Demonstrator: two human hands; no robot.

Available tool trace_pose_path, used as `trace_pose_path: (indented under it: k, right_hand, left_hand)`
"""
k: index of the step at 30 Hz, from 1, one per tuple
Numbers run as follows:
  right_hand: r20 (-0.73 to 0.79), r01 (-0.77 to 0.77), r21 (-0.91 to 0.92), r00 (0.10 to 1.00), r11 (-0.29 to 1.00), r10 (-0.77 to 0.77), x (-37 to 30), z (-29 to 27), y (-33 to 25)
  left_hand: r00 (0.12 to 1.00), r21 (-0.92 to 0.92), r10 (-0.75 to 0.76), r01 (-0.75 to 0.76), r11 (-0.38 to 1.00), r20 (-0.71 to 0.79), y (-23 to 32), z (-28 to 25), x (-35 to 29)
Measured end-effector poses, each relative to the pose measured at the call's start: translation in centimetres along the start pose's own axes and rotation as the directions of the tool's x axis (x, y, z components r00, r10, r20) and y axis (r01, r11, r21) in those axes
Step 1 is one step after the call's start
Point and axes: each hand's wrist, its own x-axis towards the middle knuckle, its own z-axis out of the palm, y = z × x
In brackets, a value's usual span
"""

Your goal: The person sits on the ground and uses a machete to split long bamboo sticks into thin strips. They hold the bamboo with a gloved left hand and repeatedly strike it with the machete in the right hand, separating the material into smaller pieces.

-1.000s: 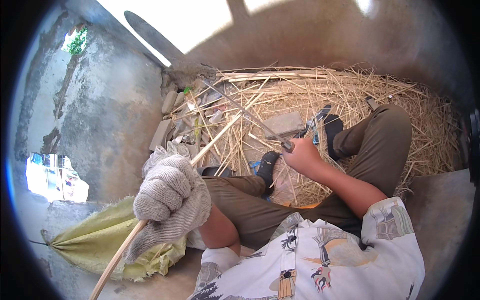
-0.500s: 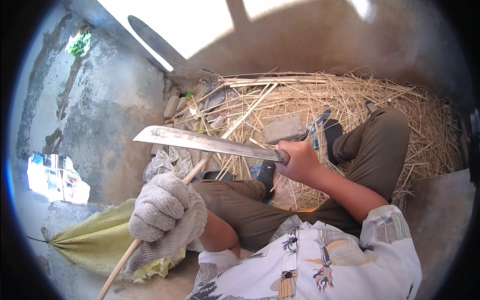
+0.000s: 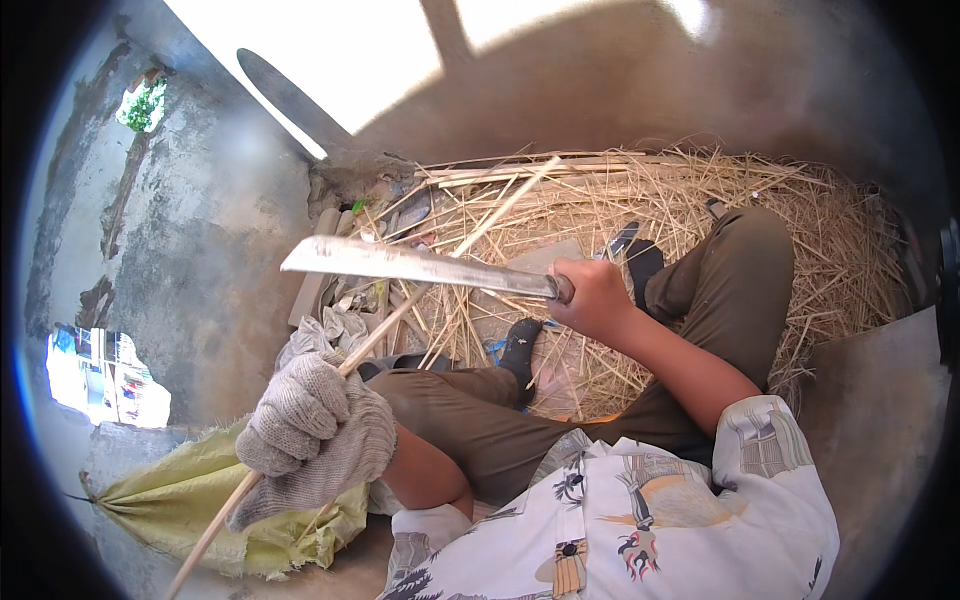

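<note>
My left hand (image 3: 315, 430), in a knitted grey glove, is closed around a long thin wooden stick (image 3: 403, 306). The stick slants from the lower left up toward the straw. In my bare right hand (image 3: 596, 302) is a machete (image 3: 420, 264), gripped by its handle. Its broad, worn blade points left and lies across the stick above the gloved fist. Whether the edge touches the wood or only passes over it, I cannot tell. Most of the handle is hidden in my fingers.
Straw-like strips and shavings (image 3: 800, 260) cover the floor ahead, with a brick (image 3: 545, 258) among them. My legs (image 3: 730, 290) are bent on both sides. A yellow-green sack (image 3: 190, 500) lies at the left, near a weathered wall (image 3: 215, 250). Rubble and crumpled plastic (image 3: 325, 335) sit by the corner.
The machete's blade has tilted a little and sits slightly higher against the stick. Both hands keep their grips. The whole view has shifted slightly.
</note>
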Motion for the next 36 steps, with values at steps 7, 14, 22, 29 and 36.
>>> trace_pose_path:
  k: [7, 14, 22, 29, 36]
  right_hand:
    - [0.016, 0.005, -0.079, 1.0, 0.997, -0.003, -1.1, 1.0, -1.0]
    - [-0.061, -0.287, -0.035, 0.957, 0.957, 0.285, 0.2, 0.7, 0.9]
    - [-0.098, 0.17, 0.002, 0.981, 0.986, -0.168, -0.7, 0.3, -0.8]
    - [0.083, -0.383, 0.025, 0.921, 0.923, 0.38, -0.8, 0.2, 0.1]
    - [0.063, -0.11, 0.115, 0.993, 0.987, 0.103, 0.0, 0.9, -0.1]
  left_hand:
    - [0.993, 0.216, 0.078, -0.094, 0.972, 0.084, -0.4, -0.9, -0.1]
    - [0.975, 0.148, 0.204, -0.215, 0.965, 0.088, 1.9, -0.4, -0.1]
    - [0.989, 0.223, 0.094, -0.117, 0.968, 0.113, 1.6, 0.1, 0.0]
    - [0.974, 0.289, 0.19, -0.219, 0.932, 0.128, 2.0, 1.6, -0.3]
    - [0.954, 0.079, 0.258, -0.272, 0.959, 0.153, 3.4, 2.8, -0.5]
